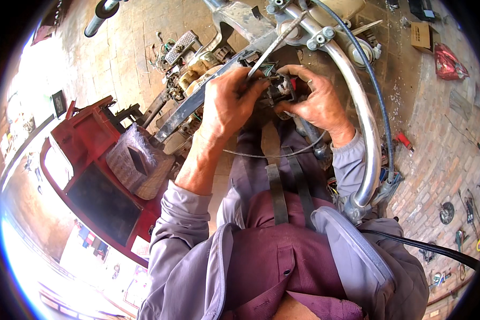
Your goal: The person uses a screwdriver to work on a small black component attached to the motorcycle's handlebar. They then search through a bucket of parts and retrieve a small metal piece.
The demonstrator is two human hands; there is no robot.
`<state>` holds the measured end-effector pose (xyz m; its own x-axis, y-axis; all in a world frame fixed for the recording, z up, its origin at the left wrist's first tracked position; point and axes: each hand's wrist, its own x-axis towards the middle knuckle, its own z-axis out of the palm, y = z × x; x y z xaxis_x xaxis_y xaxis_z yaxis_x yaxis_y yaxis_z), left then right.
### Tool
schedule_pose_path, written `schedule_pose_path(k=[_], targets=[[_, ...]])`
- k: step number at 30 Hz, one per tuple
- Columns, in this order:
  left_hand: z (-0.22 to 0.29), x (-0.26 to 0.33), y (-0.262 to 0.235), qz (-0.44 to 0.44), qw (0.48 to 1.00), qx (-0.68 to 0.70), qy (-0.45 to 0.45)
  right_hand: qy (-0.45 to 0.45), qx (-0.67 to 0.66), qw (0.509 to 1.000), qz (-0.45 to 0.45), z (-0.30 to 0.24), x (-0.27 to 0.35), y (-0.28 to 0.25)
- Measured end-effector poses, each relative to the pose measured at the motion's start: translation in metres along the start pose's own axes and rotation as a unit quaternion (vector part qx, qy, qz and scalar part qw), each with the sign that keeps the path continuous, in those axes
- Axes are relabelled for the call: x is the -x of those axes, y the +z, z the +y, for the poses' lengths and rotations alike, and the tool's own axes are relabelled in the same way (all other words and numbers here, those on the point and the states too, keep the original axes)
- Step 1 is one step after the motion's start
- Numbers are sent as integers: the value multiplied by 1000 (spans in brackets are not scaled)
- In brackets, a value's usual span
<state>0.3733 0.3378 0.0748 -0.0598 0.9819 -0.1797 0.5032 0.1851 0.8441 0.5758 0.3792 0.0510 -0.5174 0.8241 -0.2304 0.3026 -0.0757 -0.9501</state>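
My left hand [230, 98] is closed, its thumb and fingers pressed together at the left side of a small dark mechanical part [280, 89]. On the other side, the curved thumb and fingers of my right hand [321, 101] grip that part, which shows a bit of red. Its exact kind cannot be made out. A slim grey rod [276, 47] slants down from the handlebar clamp to the left hand's knuckles. Just beyond my hands is a bare motorcycle frame [245, 21]. The chrome handlebar [360, 101] curves past my right forearm.
A dark blue cable [376, 90] runs outside the handlebar, and a thin cable [266, 156] hangs across my legs. An engine [197, 69] with loose wires sits beyond the frame's left rail. A red vehicle body [98, 176] stands at left. Tools [469, 210] lie on the brick floor at right.
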Motion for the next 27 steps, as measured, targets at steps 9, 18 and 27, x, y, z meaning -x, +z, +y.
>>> schedule_pose_path(k=[9, 18, 27], targets=[[-8, 6, 4, -6, 989, 123, -76, -62, 79, 994, 48, -6, 1, 9], [-4, 8, 5, 24, 996, 82, -41, -46, 60, 996, 41, -7, 1, 8], [0, 4, 11, 63, 997, 41, 1, -40, 43, 997, 42, -6, 2, 7]])
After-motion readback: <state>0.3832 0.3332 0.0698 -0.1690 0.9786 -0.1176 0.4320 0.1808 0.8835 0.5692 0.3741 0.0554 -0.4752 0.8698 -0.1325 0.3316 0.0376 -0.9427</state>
